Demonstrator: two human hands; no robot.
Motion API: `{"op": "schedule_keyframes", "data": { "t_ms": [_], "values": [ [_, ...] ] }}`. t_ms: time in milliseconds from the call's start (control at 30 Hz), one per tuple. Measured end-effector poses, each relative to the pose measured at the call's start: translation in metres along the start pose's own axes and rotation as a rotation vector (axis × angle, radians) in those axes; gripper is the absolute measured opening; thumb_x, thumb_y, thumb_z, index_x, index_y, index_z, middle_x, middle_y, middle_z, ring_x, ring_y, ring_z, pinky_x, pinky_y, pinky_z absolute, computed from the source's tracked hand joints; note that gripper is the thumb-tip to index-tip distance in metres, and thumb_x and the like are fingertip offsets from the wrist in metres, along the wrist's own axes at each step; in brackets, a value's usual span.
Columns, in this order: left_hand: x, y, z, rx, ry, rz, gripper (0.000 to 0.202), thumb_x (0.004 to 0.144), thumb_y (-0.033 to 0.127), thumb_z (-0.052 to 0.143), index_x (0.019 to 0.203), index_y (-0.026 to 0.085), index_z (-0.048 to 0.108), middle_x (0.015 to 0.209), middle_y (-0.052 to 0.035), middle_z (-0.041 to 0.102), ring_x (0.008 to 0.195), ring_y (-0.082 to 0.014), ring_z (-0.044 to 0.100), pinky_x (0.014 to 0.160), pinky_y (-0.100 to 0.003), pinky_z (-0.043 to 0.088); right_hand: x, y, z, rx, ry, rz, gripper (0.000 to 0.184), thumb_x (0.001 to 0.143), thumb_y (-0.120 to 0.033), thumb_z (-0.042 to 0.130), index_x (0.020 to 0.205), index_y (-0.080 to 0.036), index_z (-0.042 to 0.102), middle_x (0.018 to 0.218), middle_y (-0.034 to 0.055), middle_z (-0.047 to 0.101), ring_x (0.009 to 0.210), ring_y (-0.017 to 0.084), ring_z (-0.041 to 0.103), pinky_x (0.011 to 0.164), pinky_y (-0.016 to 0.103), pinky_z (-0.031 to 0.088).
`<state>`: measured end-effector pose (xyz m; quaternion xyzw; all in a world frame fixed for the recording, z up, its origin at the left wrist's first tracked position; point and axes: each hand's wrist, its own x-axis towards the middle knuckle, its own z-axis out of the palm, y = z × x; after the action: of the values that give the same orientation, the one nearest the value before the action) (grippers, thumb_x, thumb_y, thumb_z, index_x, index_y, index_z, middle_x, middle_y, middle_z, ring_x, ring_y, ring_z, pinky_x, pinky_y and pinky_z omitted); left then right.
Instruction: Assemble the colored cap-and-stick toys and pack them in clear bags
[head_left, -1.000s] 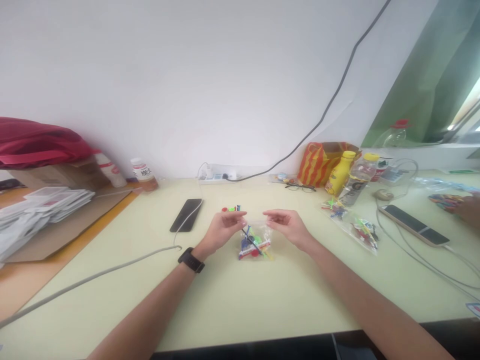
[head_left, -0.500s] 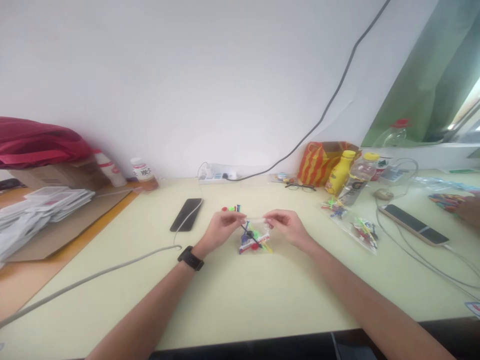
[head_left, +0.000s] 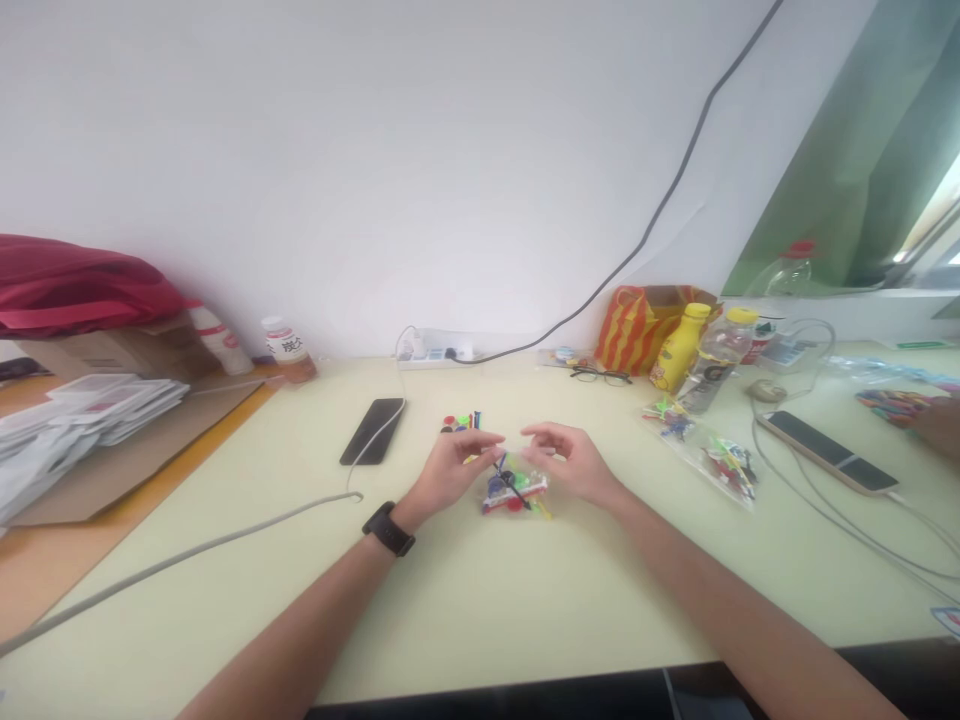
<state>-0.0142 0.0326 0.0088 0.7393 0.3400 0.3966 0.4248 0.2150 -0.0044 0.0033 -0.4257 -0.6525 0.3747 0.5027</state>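
Observation:
A small clear plastic bag (head_left: 514, 487) full of coloured plastic bits rests on the pale yellow desk (head_left: 465, 590) between my hands. My left hand (head_left: 453, 466), with a black watch on the wrist, pinches the bag's top left edge. My right hand (head_left: 567, 461) pinches the top right edge, fingers curled together. A few loose coloured pieces (head_left: 460, 421) lie on the desk just beyond my left hand.
A black phone (head_left: 372, 429) on a grey cable lies to the left. Two more filled bags (head_left: 705, 447), a second phone (head_left: 825, 450), bottles (head_left: 679, 346), glasses (head_left: 601, 376) and a power strip (head_left: 439, 348) sit right and behind. Stacked white packets (head_left: 82, 415) at left. Another person's hand (head_left: 937, 420) at far right.
My hands have drawn closer together and lowered, and the bag has come down to rest on the desk.

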Motion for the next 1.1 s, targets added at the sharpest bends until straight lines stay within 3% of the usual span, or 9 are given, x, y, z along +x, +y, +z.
{"op": "schedule_keyframes", "data": {
  "t_ms": [133, 267, 433, 833, 1100],
  "values": [
    [-0.003, 0.005, 0.003, 0.061, -0.060, 0.054, 0.022, 0.094, 0.036, 0.066, 0.095, 0.017, 0.075, 0.092, -0.0078, 0.075, 0.085, -0.0193, 0.067, 0.078, -0.030, 0.053, -0.003, -0.002, 0.005, -0.107, -0.078, -0.019, 0.021, 0.089, -0.037, 0.067, 0.083, -0.019, 0.075, 0.086, 0.0066, 0.076, 0.082, 0.022, 0.068, 0.077, 0.033, 0.053],
    [-0.005, 0.011, 0.005, 0.077, -0.087, 0.050, 0.022, 0.093, 0.037, 0.067, 0.102, 0.018, 0.074, 0.097, -0.0070, 0.074, 0.091, -0.0199, 0.067, 0.081, -0.030, 0.053, -0.005, -0.004, 0.008, -0.131, -0.093, -0.058, 0.019, 0.090, -0.034, 0.065, 0.086, -0.019, 0.076, 0.086, 0.0055, 0.076, 0.082, 0.020, 0.068, 0.075, 0.031, 0.052],
    [-0.005, 0.011, 0.005, 0.066, -0.149, 0.032, 0.025, 0.092, 0.039, 0.068, 0.088, 0.017, 0.078, 0.086, -0.0063, 0.075, 0.079, -0.0179, 0.066, 0.073, -0.028, 0.051, -0.005, -0.003, 0.007, -0.156, -0.123, -0.058, 0.020, 0.090, -0.034, 0.066, 0.084, -0.018, 0.076, 0.084, 0.0050, 0.075, 0.079, 0.019, 0.066, 0.072, 0.029, 0.051],
    [-0.003, 0.011, 0.002, 0.078, -0.098, -0.077, 0.029, 0.080, 0.042, 0.080, 0.072, 0.014, 0.077, 0.069, -0.0056, 0.074, 0.061, -0.0139, 0.059, 0.056, -0.024, 0.044, 0.005, -0.005, -0.015, -0.136, -0.221, 0.077, 0.042, 0.078, -0.051, 0.078, 0.061, -0.017, 0.059, 0.055, -0.0045, 0.050, 0.054, 0.009, 0.039, 0.051, 0.024, 0.032],
    [-0.003, -0.002, 0.008, 0.071, -0.045, -0.109, 0.037, 0.074, 0.046, 0.084, 0.063, 0.014, 0.069, 0.060, -0.0022, 0.069, 0.054, -0.0111, 0.055, 0.050, -0.021, 0.038, 0.008, -0.005, -0.024, -0.123, -0.277, 0.117, 0.039, 0.078, -0.053, 0.078, 0.074, -0.014, 0.075, 0.056, -0.0033, 0.051, 0.052, 0.009, 0.036, 0.049, 0.025, 0.026]
  ]
}}
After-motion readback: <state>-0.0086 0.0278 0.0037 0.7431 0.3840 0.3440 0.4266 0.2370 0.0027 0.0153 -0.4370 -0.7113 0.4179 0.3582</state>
